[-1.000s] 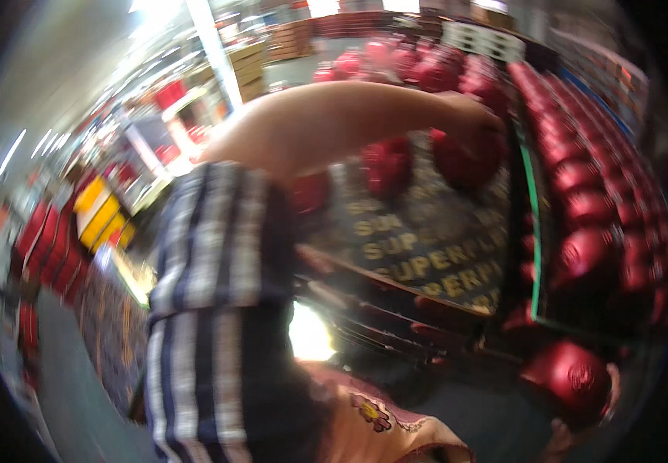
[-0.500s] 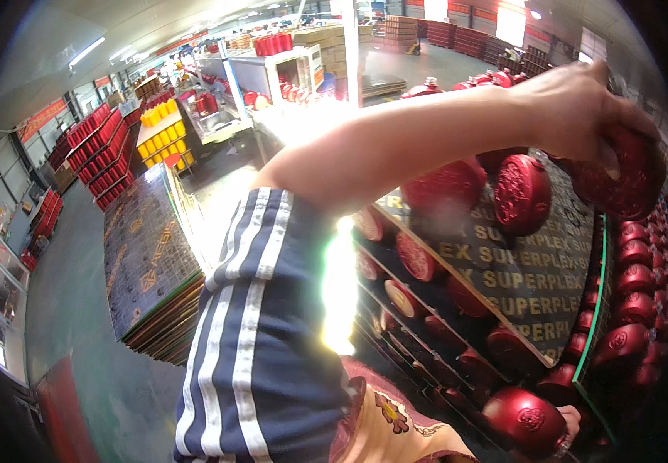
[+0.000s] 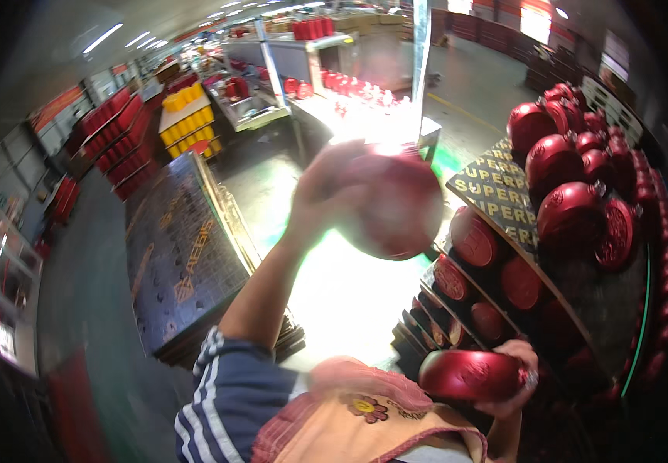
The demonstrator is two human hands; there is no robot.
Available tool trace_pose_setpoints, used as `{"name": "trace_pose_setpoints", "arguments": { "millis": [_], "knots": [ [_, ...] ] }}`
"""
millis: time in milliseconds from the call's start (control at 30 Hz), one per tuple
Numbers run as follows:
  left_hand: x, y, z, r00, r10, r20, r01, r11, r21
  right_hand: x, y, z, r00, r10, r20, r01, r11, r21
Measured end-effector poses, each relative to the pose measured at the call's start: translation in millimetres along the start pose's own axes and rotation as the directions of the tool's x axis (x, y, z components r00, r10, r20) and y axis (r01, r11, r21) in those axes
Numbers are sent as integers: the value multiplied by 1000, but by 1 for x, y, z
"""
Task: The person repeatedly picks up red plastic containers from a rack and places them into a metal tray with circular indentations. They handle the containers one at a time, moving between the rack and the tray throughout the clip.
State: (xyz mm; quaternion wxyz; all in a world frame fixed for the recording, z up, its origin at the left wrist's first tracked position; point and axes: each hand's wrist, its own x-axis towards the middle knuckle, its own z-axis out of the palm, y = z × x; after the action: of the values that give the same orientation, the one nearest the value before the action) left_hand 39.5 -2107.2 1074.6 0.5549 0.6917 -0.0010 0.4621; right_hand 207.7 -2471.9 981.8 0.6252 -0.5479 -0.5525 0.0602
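My left hand is raised in front of me, wrapped round a round, flat-sided red bottle. Motion blurs this bottle, and its neck is hard to make out. Lower down on the right, my right hand grips a second red flask-shaped bottle, which lies sideways with its neck end at the hand. Beside that hand rises a layered stack, red bottles between its boards. On its dark top board more red bottles stand in rows.
A pile of dark boards is at my left. Ahead, strong glare covers part of a work surface with small red bottles and an upright metal post. Stacks of red bottles and yellow bottles stand at the far left.
My left hand has swung from the stack's top at far right back to the middle, carrying a red bottle. My right hand, still holding its bottle, has shifted slightly up and left.
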Motion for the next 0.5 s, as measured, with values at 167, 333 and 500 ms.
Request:
{"name": "trace_pose_setpoints", "arguments": {
  "millis": [167,333,500],
  "knots": [
    [-60,-39,-103,912,-271,-308,196,947,-254,50,37,97,993,-101,56,98,994,58],
    [-83,-67,-161,894,-271,-356,119,911,-394,89,66,160,993,38,116,-74,943,325],
    [-76,-94,-182,875,-259,-409,73,906,-417,133,103,181,990,13,139,-60,940,336]
  ]
}}
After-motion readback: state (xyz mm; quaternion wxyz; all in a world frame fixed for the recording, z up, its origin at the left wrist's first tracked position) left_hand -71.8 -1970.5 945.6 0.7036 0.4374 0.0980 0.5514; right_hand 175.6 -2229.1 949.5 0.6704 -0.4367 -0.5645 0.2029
